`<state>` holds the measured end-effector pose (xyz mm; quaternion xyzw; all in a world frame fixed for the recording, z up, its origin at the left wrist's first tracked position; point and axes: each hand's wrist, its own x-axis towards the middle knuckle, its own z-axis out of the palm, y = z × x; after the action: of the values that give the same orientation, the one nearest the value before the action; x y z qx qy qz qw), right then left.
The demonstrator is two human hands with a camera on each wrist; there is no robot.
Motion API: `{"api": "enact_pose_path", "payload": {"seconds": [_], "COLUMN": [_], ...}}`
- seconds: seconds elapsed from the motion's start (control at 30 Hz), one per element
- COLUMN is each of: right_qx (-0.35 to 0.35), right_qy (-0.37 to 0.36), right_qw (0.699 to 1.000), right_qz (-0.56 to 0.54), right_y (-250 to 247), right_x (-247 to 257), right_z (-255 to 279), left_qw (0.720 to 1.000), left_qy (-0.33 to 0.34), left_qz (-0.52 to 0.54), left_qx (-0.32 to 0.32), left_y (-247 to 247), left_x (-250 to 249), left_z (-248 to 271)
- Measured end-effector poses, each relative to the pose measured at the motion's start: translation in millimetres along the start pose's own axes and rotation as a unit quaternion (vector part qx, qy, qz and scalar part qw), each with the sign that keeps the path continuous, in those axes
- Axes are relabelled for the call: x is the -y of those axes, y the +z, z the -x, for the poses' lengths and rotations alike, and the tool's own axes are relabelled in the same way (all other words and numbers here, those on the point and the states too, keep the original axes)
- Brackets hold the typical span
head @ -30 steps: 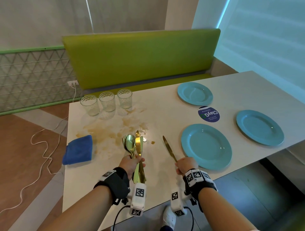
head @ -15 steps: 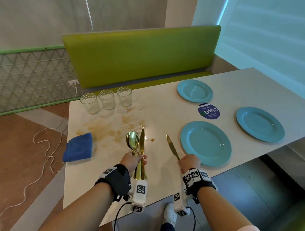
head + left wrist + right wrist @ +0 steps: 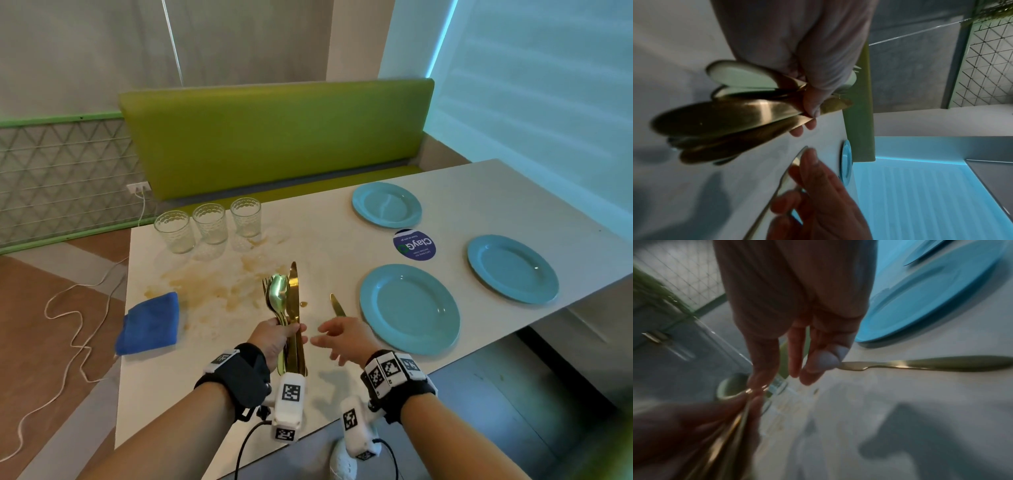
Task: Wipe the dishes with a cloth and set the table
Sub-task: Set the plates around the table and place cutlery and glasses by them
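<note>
My left hand (image 3: 278,337) grips a bundle of gold cutlery (image 3: 286,301), spoons, forks and a knife, held upright above the table's near edge. In the left wrist view their handles (image 3: 725,116) fan out from my curled fingers. A single gold knife (image 3: 337,305) lies flat on the table, just left of the near blue plate (image 3: 409,308); the right wrist view shows this knife (image 3: 941,364) free beside the plate (image 3: 931,296). My right hand (image 3: 323,337) hovers open between the knife and the bundle, holding nothing. A folded blue cloth (image 3: 149,323) lies at the left edge.
Two more blue plates (image 3: 386,204) (image 3: 512,269) sit farther right and back. Three empty glasses (image 3: 209,222) stand at the far left corner, with a brown stain (image 3: 212,284) in front of them. A round sticker (image 3: 414,245) lies between the plates. A green bench (image 3: 274,137) runs behind.
My right hand laid its knife on the table left of the near plate, let go, and moved left toward the bundle. The left hand kept its grip.
</note>
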<state>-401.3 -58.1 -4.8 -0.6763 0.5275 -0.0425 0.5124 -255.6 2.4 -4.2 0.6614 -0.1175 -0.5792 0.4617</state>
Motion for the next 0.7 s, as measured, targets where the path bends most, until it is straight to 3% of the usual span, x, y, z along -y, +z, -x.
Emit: {"api": "enact_pose_path", "payload": {"seconds": [0.17,0.4,0.53,0.7], "right_qx": [-0.019,-0.063,-0.09,-0.165], "right_qy": [-0.041,-0.003,0.014,0.078], "right_qw": [0.998,0.99,0.985,0.978], "right_qz": [-0.034,-0.125,-0.15,-0.102], "right_y": [-6.0,-43.9,-86.7,-180.7], "right_x": [17.7,8.4,-0.6,-38.5], "right_z": [2.5,-8.1,-29.1,-52.6], "left_qw": [0.998,0.995,0.994,0.997], "left_qy": [0.015,0.012,0.004,-0.01], "left_qz": [-0.036,-0.055,-0.042,-0.046], "left_qx": [0.05,0.087,0.096,0.063], "left_y": [21.4,64.2,102.3,149.0], "left_x": [-16.4,-35.9,-50.5,-70.3], "left_z": [5.5,-6.4,-30.9,-67.0]}}
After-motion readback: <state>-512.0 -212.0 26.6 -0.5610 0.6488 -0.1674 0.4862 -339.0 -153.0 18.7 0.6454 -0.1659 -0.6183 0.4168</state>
